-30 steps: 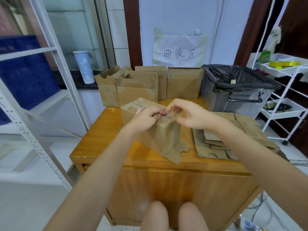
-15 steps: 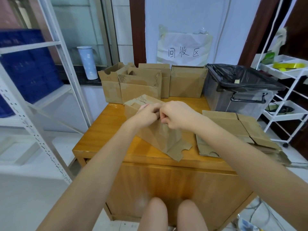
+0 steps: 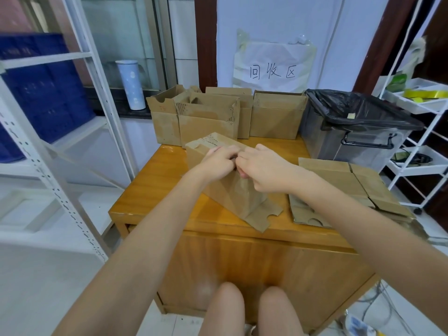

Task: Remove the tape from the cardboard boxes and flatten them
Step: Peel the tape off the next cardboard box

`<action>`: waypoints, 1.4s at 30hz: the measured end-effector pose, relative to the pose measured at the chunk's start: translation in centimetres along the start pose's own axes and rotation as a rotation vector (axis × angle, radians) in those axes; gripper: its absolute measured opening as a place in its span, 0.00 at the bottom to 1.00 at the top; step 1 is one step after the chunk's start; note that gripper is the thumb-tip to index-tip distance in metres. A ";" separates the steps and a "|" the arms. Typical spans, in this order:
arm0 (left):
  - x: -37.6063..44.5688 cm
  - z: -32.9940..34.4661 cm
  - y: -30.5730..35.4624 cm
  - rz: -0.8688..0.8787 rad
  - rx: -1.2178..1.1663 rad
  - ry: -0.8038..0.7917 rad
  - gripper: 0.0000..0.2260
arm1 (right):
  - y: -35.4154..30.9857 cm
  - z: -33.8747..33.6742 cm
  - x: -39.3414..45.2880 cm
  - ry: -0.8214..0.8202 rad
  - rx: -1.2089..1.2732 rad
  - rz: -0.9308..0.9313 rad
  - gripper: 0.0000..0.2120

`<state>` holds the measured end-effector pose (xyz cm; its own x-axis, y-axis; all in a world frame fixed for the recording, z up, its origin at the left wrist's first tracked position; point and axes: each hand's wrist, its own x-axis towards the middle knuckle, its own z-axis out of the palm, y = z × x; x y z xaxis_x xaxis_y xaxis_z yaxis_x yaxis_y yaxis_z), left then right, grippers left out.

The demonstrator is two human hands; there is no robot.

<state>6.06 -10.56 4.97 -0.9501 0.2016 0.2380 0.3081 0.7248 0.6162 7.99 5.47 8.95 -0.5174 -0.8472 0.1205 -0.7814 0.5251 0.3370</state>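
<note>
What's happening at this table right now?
A person is working on a tilted cardboard box on the wooden table. The left hand and right hand meet at its top edge, fingers curled there. Flattened cardboard lies to the right; upright boxes wait behind.

Likely storeroom — shelving (image 3: 72, 132), boxes (image 3: 208, 117).

Right hand (image 3: 265, 169) now against left hand (image 3: 219, 162)
</note>
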 end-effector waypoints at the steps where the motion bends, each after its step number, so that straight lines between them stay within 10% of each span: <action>1: 0.0 0.0 0.0 -0.003 0.009 -0.002 0.20 | 0.1 0.1 0.0 0.003 0.010 -0.015 0.07; 8: 0.1 0.1 -0.3 -0.038 -0.012 -0.048 0.13 | 1.5 0.9 -1.4 0.113 0.292 0.002 0.11; 16: 0.0 0.2 -0.1 -0.070 -0.075 -0.066 0.18 | -0.6 1.9 -0.6 0.343 0.012 -0.028 0.06; 42: 0.2 0.1 -0.3 0.037 0.049 -0.058 0.19 | -3.0 2.9 -0.4 0.318 -0.395 0.008 0.13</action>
<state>5.80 -10.71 4.76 -0.9397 0.2657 0.2154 0.3419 0.7470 0.5701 9.53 4.44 5.20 -0.3424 -0.8583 0.3823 -0.5546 0.5130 0.6552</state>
